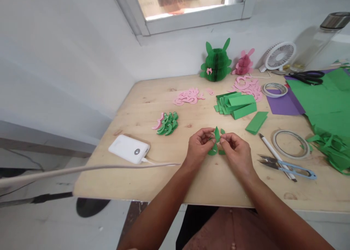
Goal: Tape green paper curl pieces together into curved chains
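Between the fingertips of both hands is a small green paper piece (217, 134) with a pointed top, held just above the table's front half. My left hand (201, 145) pinches it from the left, fingers curled. From the other side my right hand (235, 147) grips it between thumb and forefinger. Other small green paper scraps (212, 151) lie under and around the fingers, partly hidden. To the left is a small heap of curved green cut-outs (168, 124) with pale strips on them, and curved pink cut-outs (159, 121) beside it.
Folded green papers (237, 104) and pink cut-outs (188, 96) lie behind the hands. Thread snips (292, 168) cross a white pen (276, 155) near a tape roll (306, 154) at right. A white power bank (128, 148) sits left. Green (217, 65) and pink (243, 64) paper figures stand behind.
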{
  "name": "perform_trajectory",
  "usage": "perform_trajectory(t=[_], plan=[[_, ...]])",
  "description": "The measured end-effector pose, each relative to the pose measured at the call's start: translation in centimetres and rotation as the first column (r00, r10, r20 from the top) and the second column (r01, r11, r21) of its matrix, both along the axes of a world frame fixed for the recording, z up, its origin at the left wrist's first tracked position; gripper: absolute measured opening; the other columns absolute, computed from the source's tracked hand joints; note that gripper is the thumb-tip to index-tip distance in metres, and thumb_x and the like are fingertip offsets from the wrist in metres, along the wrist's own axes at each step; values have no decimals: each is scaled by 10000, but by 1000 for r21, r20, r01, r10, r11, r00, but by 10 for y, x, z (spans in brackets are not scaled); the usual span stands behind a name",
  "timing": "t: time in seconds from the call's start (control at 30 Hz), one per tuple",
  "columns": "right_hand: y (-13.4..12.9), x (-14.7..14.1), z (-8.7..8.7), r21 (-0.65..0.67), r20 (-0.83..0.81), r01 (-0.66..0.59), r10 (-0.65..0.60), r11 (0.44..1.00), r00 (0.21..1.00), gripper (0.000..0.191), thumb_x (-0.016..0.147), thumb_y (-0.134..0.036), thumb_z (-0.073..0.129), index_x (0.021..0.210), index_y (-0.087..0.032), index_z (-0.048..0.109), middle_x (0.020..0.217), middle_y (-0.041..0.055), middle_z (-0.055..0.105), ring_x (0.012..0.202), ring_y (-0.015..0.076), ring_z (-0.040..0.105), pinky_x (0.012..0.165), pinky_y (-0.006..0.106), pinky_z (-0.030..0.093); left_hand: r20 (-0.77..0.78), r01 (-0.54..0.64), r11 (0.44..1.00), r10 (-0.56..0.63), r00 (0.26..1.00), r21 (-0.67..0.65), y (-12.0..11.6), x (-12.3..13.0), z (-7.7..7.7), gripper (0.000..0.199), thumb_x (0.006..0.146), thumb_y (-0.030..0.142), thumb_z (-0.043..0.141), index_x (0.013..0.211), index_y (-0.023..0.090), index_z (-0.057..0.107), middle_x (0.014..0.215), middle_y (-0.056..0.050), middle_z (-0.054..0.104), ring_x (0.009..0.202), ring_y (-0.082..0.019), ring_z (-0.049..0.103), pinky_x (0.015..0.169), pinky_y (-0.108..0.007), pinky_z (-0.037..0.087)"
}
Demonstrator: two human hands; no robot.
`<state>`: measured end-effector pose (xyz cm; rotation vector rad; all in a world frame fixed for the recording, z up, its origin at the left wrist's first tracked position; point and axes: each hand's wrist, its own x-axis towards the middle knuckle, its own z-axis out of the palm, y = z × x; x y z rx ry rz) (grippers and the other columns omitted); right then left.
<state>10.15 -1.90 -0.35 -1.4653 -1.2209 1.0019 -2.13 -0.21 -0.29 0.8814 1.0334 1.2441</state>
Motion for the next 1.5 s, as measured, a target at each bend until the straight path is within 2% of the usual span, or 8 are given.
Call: perform_trajectory(t=[0.17,0.33,0.53,0.63,0.7,1.0,1.2,1.5], plan=[[-3,-1,6,150,100,102,-118,983,988,192,793,-323,546,897,-179,619,801,36,648,683,150,558,654,288,462,-9,-16,1000,16,1000,-12,0,-1,-2,301,597,168,727,891,166,662,740,11,613,583,-73,538,520,-181,420],[-8,-2,11,319,178,92,-155,943,972,140,828,-269,514,917,-202,599,839,35,633,737,155,556,705,300,467,-19,-9,1000,8,1000,-24,1,-1,-4,308,600,189,738,896,164,655,743,9,620,604,-85,555,533,-188,429],[-21,-1,32,348,232,-111,29,931,972,131,854,-212,488,922,-214,600,787,7,612,712,135,551,677,266,461,-11,-7,1000,6,1000,-18,2,-2,-5,317,594,181,742,899,169,657,737,18,613,611,-85,563,566,-197,448],[-30,16,46,328,294,-198,99,924,951,128,867,-227,499,921,-221,615,801,5,632,719,133,564,683,261,466,-24,-14,1000,14,1000,-20,2,-1,-5,307,592,177,735,890,170,661,733,18,604,597,-79,548,537,-189,430],[-35,36,49,301,358,-176,60,937,932,137,867,-260,516,937,-227,629,836,18,655,723,142,576,680,269,474,-33,-22,999,21,999,-25,2,-1,-4,299,598,184,728,889,169,664,741,13,602,590,-78,539,513,-189,419],[-55,131,14,200,660,-83,-72,976,748,186,851,-360,535,896,-221,651,826,37,671,703,173,616,632,295,476,-32,-24,999,23,999,-27,2,1,-3,294,588,164,712,879,173,672,724,11,600,596,-80,540,506,-186,415],[-61,138,9,218,773,-160,-70,963,631,193,882,-328,489,915,-218,645,848,50,679,798,216,636,732,355,481,-47,-31,999,29,998,-26,2,1,-5,300,585,174,722,881,175,675,731,6,599,593,-86,540,482,-183,409],[-48,144,11,191,893,-376,-2,906,449,195,902,-289,481,878,-210,657,866,66,678,830,220,634,721,343,469,-45,-34,999,33,998,-21,2,0,-4,292,597,166,718,885,167,671,731,10,591,577,-73,518,476,-180,394]])
